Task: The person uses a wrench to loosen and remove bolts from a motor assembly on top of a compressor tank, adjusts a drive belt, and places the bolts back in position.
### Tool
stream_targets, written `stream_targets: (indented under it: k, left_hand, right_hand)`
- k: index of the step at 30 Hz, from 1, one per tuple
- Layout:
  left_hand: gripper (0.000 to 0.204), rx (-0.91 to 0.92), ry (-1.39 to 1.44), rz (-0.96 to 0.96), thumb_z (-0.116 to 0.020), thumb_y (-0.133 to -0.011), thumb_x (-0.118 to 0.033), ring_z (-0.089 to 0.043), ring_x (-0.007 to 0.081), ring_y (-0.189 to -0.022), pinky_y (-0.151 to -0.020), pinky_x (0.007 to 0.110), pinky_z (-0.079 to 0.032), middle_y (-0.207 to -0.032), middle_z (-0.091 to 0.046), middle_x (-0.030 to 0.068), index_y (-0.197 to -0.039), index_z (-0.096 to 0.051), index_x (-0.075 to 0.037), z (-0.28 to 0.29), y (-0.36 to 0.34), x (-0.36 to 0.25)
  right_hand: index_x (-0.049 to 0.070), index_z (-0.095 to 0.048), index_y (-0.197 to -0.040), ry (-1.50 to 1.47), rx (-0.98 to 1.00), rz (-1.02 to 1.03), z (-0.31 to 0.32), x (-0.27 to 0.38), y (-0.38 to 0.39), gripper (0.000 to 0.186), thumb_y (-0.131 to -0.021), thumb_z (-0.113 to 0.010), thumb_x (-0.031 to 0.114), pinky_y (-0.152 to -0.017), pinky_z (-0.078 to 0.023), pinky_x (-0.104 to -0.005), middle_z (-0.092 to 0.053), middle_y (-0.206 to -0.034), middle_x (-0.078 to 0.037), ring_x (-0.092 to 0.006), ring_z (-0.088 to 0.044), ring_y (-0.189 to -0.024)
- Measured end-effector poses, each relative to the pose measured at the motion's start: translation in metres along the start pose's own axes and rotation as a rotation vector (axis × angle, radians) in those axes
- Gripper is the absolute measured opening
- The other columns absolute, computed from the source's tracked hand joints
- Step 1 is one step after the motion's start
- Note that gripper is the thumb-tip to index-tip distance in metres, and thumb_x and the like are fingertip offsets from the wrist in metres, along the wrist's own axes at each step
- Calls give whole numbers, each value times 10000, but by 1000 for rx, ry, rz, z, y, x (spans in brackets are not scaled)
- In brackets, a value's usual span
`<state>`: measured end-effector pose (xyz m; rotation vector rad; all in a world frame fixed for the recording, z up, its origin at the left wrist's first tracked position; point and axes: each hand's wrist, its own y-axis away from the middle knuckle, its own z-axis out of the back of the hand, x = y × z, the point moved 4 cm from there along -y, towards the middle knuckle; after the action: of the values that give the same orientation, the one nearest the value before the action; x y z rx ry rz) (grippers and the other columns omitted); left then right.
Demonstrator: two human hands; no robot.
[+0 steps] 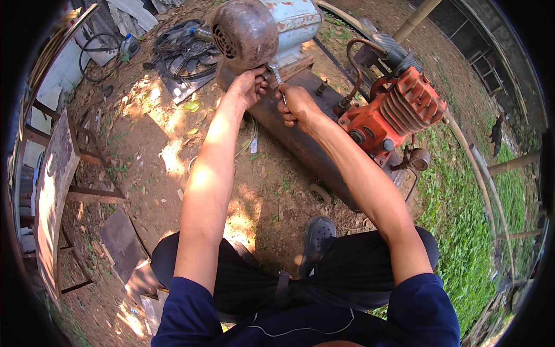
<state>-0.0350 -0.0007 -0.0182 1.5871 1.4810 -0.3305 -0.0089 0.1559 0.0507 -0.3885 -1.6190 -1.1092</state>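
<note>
We see a wrench (276,74) standing near upright just below the rusty electric motor (245,32) (atop the compressor tank (300,139)). Our left hand (248,87) curls against its left side; our right hand (296,104), equally near, is clenched around its lower shaft.

Harsh dappled sunlight, deep shade patches — sharp centre, fisheye-bent, black-vignetted edges.

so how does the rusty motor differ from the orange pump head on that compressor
The rusty motor is a smooth brown drum with a vented end cap; the orange pump head is blocky with cooling fins. The motor sits at the far end by both hands, the left hand touching beneath it; the pump head sits untouched to the right. Both are mounted on the dark tank.
</note>
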Motion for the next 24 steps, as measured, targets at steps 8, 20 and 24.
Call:
stream_targets:
  k: [8,20,24]
  left_hand:
    - [84,-6,16,-53,-589,-921,-160,-520,84,-551,-439,221,-385,-669,-549,-17,-945,-601,-80,-1,-2,-1]
    - [71,-55,67,-65,-610,-910,-129,-446,68,-522,-427,222,-345,-682,-502,-20,-929,-594,-62,-2,-2,-4]
    - [45,-73,39,-68,-519,-955,-146,-356,27,-491,-463,191,-301,-583,-372,-89,-924,-545,-125,-14,6,-3]
  right_hand:
    - [112,-416,-812,-194,90,-49,5,-9,-9,298,-989,-342,340,-390,-213,-299,-295,-508,35,-103,-217,-380]
    - [108,-698,-1001,1288,-487,470,54,70,-4,324,-893,-580,391,-791,-472,-502,-679,-870,-124,-391,-624,-874]
    - [105,-689,-1006,1500,-628,545,53,71,-13,334,-889,-576,396,-870,-420,-542,-639,-1068,-129,-359,-544,-1079]
